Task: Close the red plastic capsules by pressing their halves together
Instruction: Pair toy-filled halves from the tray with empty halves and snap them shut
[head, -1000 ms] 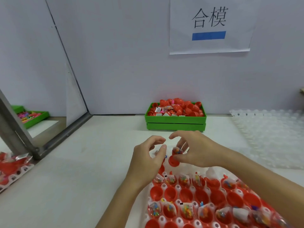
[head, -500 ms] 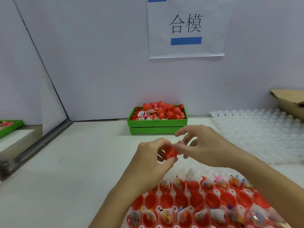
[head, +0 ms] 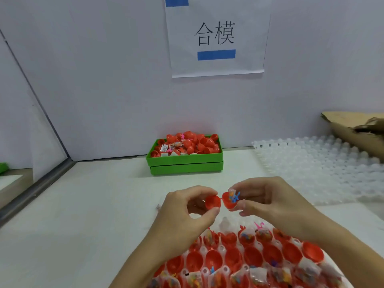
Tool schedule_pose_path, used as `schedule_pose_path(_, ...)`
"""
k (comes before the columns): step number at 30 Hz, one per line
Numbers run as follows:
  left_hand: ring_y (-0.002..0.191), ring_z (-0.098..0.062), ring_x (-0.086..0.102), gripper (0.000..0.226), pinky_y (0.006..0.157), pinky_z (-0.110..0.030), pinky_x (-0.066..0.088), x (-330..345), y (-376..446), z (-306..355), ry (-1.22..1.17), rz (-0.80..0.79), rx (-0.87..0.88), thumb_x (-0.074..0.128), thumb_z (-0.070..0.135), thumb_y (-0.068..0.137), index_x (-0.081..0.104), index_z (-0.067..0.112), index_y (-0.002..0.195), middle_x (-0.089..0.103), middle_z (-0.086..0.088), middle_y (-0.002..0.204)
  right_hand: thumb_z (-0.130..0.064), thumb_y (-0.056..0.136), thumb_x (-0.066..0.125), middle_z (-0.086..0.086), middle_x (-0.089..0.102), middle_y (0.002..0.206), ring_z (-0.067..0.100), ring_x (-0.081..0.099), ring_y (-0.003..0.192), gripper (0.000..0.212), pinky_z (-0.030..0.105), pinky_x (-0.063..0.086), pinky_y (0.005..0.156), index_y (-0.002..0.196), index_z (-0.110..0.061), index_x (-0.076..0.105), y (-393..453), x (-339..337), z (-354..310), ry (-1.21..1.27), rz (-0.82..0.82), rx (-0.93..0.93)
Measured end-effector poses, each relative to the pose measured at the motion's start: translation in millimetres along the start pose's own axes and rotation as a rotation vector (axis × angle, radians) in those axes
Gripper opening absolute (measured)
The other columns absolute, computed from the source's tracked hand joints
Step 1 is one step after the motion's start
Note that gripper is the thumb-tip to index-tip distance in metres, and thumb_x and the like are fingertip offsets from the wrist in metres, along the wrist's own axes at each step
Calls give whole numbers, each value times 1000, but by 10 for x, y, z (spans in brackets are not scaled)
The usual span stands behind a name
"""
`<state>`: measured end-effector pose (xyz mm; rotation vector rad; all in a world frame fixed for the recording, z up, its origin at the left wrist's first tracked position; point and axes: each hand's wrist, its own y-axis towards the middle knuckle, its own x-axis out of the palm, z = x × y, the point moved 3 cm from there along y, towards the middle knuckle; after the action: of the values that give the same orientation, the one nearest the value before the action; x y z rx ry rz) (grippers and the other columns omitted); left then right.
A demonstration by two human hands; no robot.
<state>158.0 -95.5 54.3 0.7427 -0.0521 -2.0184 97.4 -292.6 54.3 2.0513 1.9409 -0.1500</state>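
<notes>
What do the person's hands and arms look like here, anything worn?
Both are bare: the left hand and right hand show no gloves, rings or watch, and both forearms are uncovered to the frame edge, with no sleeve in view. Nails look short and unpainted.

An open red capsule (head: 221, 201) at centre frame, its empty half beside a toy-filled half; more open capsules (head: 239, 258) sit in rows at the lower right.

My left hand (head: 187, 213) pinches an empty red plastic capsule half (head: 212, 202); my right hand (head: 268, 198) holds its toy-filled red plastic half (head: 230, 201), above the white counter (head: 83, 215).
</notes>
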Motion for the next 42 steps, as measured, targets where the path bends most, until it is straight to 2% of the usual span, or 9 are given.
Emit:
schedule_pose_path(5, 86, -8, 71, 26, 79, -17, 56, -55, -91, -39, -6, 5, -18, 76, 15, 84, 74, 33, 103, 74, 18, 91, -4, 86, 72, -3, 76, 104, 18, 74, 95, 28, 27, 57, 87, 108, -21, 73, -78, 75, 9, 21, -66, -2)
schedule_pose_path(10, 87, -4, 70, 26, 79, -16, 56, -25, -115, -11, 13, -47, -15, 76, 18, 85, 74, 32, 106, 73, 20, 94, -11, 85, 74, -5, 77, 97, 15, 75, 87, 21, 34, 60, 82, 96, -29, 76, -130, 82, 1, -16, 23, 14)
schedule_pose_path(15, 90, -7, 70, 36, 81, -18, 56, -9, -125, 5, 13, -51, 31, 73, 19, 84, 68, 36, 114, 72, 16, 95, -10, 85, 74, -5, 76, 100, 15, 75, 89, 21, 38, 59, 86, 97, -27, 75, -154, 100, -5, -12, 6, 8)
schedule_pose_path(18, 98, -7, 66, 42, 77, -15, 55, 15, -140, 55, 9, -76, 75, 70, 26, 83, 62, 44, 120, 69, 18, 102, -8, 86, 73, -4, 75, 102, 18, 75, 87, 22, 35, 58, 87, 97, -27, 74, -160, 88, -28, -9, -3, -17)
schedule_pose_path(22, 103, -5, 63, 43, 75, -20, 56, 61, -141, 102, 49, -99, 114, 66, 35, 86, 56, 55, 123, 63, 27, 115, -10, 85, 74, -4, 74, 103, 20, 76, 85, 24, 28, 59, 83, 96, -31, 73, -153, 68, -59, -4, -18, -51)
schedule_pose_path(28, 97, -9, 64, 40, 68, -14, 51, 86, -133, 102, 131, -52, 202, 61, 22, 91, 61, 48, 120, 68, 22, 108, -9, 83, 76, -4, 74, 102, 20, 76, 85, 24, 32, 57, 89, 101, -24, 74, -125, 103, -67, -8, -48, -37)
schedule_pose_path(33, 95, -6, 65, 37, 68, -11, 50, 93, -140, 85, 158, -43, 228, 65, 23, 89, 64, 43, 120, 68, 24, 110, -25, 90, 68, 0, 76, 102, 20, 75, 89, 16, 20, 57, 79, 104, -22, 74, -136, 81, -57, 69, -104, 27)
schedule_pose_path(38, 94, -4, 65, 33, 68, -9, 49, 101, -153, 91, 162, -35, 240, 67, 23, 87, 66, 39, 116, 68, 24, 109, -16, 92, 65, 5, 76, 101, 27, 75, 90, 12, 22, 58, 79, 96, -18, 76, -120, 93, 16, 203, -83, 107)
schedule_pose_path(42, 93, -6, 65, 36, 67, -9, 49, 104, -149, 103, 161, -48, 251, 66, 21, 89, 64, 40, 119, 68, 24, 107, -13, 91, 66, 9, 76, 102, 31, 75, 91, 12, 26, 58, 82, 98, -13, 75, -115, 91, 21, 258, -98, 130)
